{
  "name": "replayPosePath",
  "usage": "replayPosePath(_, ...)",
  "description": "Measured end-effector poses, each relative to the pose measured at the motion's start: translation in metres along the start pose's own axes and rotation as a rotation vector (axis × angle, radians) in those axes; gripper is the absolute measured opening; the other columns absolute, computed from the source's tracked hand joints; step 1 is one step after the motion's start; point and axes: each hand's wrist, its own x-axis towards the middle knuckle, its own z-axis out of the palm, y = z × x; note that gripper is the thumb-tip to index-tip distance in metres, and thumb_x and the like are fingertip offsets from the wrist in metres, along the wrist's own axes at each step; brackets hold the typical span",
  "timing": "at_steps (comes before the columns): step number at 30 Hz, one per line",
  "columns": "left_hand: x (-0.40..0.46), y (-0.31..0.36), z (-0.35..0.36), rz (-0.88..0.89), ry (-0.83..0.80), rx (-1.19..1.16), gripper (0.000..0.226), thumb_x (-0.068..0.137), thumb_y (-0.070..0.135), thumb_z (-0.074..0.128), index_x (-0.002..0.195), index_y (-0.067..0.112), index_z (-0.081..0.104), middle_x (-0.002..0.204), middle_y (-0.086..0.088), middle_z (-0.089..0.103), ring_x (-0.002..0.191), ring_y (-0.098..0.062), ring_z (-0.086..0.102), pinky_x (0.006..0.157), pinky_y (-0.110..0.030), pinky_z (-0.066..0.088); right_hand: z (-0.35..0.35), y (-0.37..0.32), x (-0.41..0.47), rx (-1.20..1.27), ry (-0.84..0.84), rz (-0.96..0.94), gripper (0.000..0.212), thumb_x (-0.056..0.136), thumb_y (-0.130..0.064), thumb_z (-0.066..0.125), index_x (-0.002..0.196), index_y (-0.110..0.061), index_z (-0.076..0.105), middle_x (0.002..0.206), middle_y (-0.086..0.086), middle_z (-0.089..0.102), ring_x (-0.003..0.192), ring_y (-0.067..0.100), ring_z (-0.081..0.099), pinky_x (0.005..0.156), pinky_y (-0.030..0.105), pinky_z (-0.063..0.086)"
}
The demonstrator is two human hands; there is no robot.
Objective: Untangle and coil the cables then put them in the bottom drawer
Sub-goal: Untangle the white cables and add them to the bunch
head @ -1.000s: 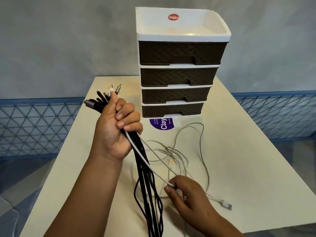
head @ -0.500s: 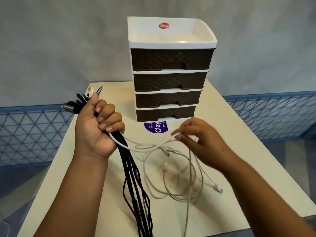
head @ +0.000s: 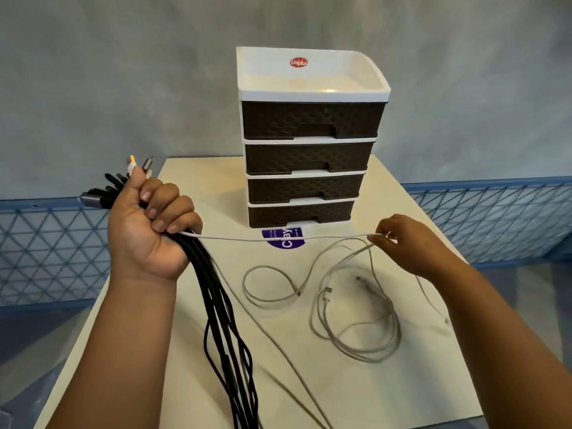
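My left hand (head: pixel 151 227) grips a bundle of black cables (head: pixel 223 329) near their plugs; the plugs stick up past my fist and the cables hang down over the table's front. One white cable (head: pixel 278 238) runs taut from that fist to my right hand (head: pixel 405 243), which pinches it at the right. Loose white cables (head: pixel 356 320) lie in loops on the table under my right hand. Behind them stands the drawer unit (head: pixel 309 150), with all its brown drawers closed, the bottom drawer (head: pixel 300 213) among them.
The cream table (head: pixel 387 382) has its front and side edges close by. A purple sticker (head: pixel 284 239) lies before the drawer unit. Blue lattice fencing (head: pixel 46 243) runs behind the table on both sides, under a grey wall.
My right hand has pulled the white cable out to the right until it is taut. The loose white loops have spread wider on the table. My left hand has kept its grip.
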Motion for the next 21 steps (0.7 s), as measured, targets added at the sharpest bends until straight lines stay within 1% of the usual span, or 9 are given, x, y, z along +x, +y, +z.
replayPosePath(2, -0.001, 0.003, -0.001, 0.004, 0.005, 0.012, 0.046, 0.103, 0.043, 0.04, 0.061, 0.024, 0.038, 0.046, 0.007, 0.032, 0.034, -0.005, 0.029, 0.037, -0.014, 0.023, 0.0, 0.005, 0.0, 0.024, 0.019, 0.033, 0.03, 0.098, -0.041, 0.05, 0.105, -0.017, 0.067, 0.1, 0.002, 0.062, 0.089, 0.02, 0.058, 0.074, 0.031, 0.046)
replayPosePath(5, 0.0, 0.0, 0.002, -0.031, -0.013, -0.014, 0.046, 0.102, 0.042, 0.043, 0.061, 0.023, 0.038, 0.045, 0.007, 0.032, 0.034, -0.005, 0.03, 0.036, -0.014, 0.024, -0.019, -0.009, -0.005, 0.265, 0.01, 0.016, 0.027, 0.103, -0.031, 0.043, 0.094, -0.021, 0.066, 0.085, 0.003, 0.066, 0.081, 0.023, 0.065, 0.073, 0.034, 0.053)
replayPosePath(7, 0.001, -0.004, 0.005, -0.051, -0.028, -0.015, 0.046, 0.102, 0.043, 0.041, 0.06, 0.023, 0.039, 0.044, 0.007, 0.033, 0.034, -0.005, 0.03, 0.036, -0.014, 0.024, -0.041, -0.027, -0.009, 0.453, 0.018, -0.058, 0.024, 0.102, -0.03, 0.046, 0.091, -0.024, 0.066, 0.084, 0.003, 0.069, 0.078, 0.021, 0.069, 0.071, 0.032, 0.055)
replayPosePath(9, 0.001, -0.009, 0.01, -0.06, -0.029, 0.008, 0.047, 0.103, 0.043, 0.039, 0.06, 0.023, 0.039, 0.044, 0.007, 0.033, 0.033, -0.004, 0.03, 0.036, -0.013, 0.024, -0.064, -0.045, -0.014, 0.61, 0.051, -0.18, 0.025, 0.1, -0.031, 0.048, 0.098, -0.018, 0.07, 0.087, 0.006, 0.071, 0.078, 0.02, 0.069, 0.072, 0.032, 0.056)
replayPosePath(13, -0.001, -0.017, 0.023, -0.095, 0.004, 0.098, 0.048, 0.103, 0.044, 0.038, 0.059, 0.024, 0.041, 0.042, 0.007, 0.031, 0.032, -0.005, 0.029, 0.034, -0.012, 0.024, -0.103, -0.077, -0.024, 0.71, 0.13, -0.401, 0.022, 0.095, -0.024, 0.057, 0.11, -0.013, 0.069, 0.09, 0.008, 0.074, 0.077, 0.019, 0.072, 0.073, 0.03, 0.059)
replayPosePath(15, -0.001, -0.022, 0.031, -0.166, 0.019, 0.177, 0.046, 0.102, 0.044, 0.04, 0.061, 0.024, 0.044, 0.04, 0.007, 0.029, 0.032, -0.006, 0.021, 0.032, -0.013, 0.022, -0.112, -0.089, -0.029, 0.784, 0.053, -0.463, 0.026, 0.091, -0.018, 0.062, 0.116, -0.011, 0.067, 0.095, 0.009, 0.075, 0.082, 0.024, 0.074, 0.078, 0.032, 0.06)
replayPosePath(17, -0.003, -0.029, 0.038, -0.268, 0.01, 0.244, 0.039, 0.098, 0.042, 0.044, 0.065, 0.022, 0.052, 0.039, 0.007, 0.026, 0.035, -0.006, 0.012, 0.032, -0.012, 0.018, -0.112, -0.096, -0.032, 0.863, -0.087, -0.484, 0.032, 0.091, -0.008, 0.061, 0.123, -0.009, 0.063, 0.104, 0.01, 0.074, 0.089, 0.028, 0.074, 0.085, 0.038, 0.059)
replayPosePath(19, -0.007, -0.039, 0.045, -0.368, -0.009, 0.293, 0.034, 0.093, 0.041, 0.048, 0.07, 0.018, 0.059, 0.039, 0.009, 0.021, 0.036, -0.004, 0.009, 0.032, -0.013, 0.014, -0.106, -0.104, -0.034, 0.811, -0.191, -0.482, 0.038, 0.093, -0.001, 0.057, 0.13, -0.01, 0.059, 0.112, 0.008, 0.073, 0.095, 0.026, 0.073, 0.089, 0.041, 0.057)
replayPosePath(21, -0.011, -0.05, 0.05, -0.441, -0.022, 0.353, 0.037, 0.091, 0.046, 0.052, 0.077, 0.014, 0.065, 0.039, 0.011, 0.022, 0.033, -0.001, 0.011, 0.033, -0.013, 0.011, -0.094, -0.114, -0.036, 0.668, -0.254, -0.478, 0.04, 0.097, -0.002, 0.051, 0.134, -0.015, 0.057, 0.115, 0.001, 0.071, 0.095, 0.018, 0.073, 0.087, 0.036, 0.057)
